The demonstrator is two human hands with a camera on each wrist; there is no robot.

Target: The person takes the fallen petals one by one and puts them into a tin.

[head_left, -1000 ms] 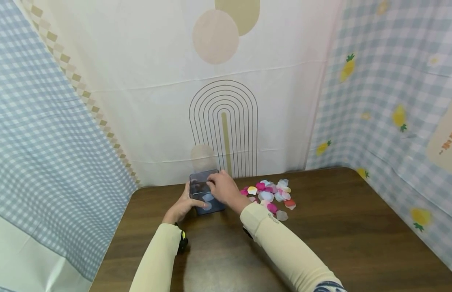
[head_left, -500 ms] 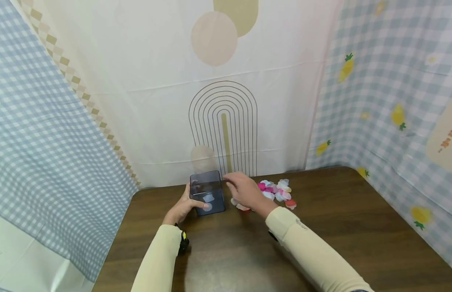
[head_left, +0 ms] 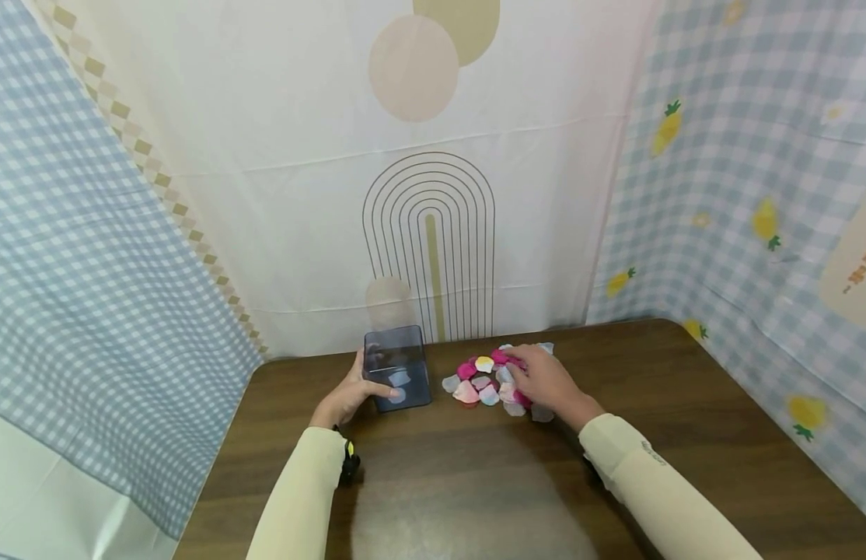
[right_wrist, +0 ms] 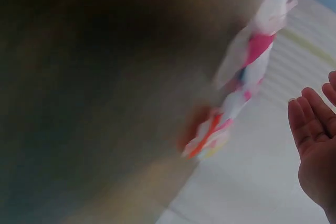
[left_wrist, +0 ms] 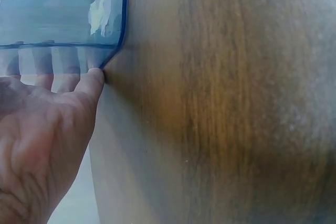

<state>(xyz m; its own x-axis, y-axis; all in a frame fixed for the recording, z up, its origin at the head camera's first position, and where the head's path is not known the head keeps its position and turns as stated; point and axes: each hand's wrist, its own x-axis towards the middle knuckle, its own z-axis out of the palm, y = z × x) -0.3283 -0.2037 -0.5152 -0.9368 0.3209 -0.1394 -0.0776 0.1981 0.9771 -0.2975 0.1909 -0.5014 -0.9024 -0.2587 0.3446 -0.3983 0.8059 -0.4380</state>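
My left hand grips a see-through bluish plastic box by its left side, the thumb over the near wall and the fingers along the outside. Through the wall in the left wrist view, those fingers show behind the box. Pale petals lie inside it. Over the right part of a loose pile of artificial flower petals, pink, white, red and light blue, is my right hand. In the right wrist view the right hand has its fingers loosely extended, with nothing seen between them; its fingertips are near the petals.
The brown wooden table runs back to a white printed curtain. Blue checked cloths hang on both sides, the right one with pineapple prints. The box stands near the table's back edge, left of the petals.
My right hand has moved right, from above the box to over the petal pile. The left hand and the box stay in place.
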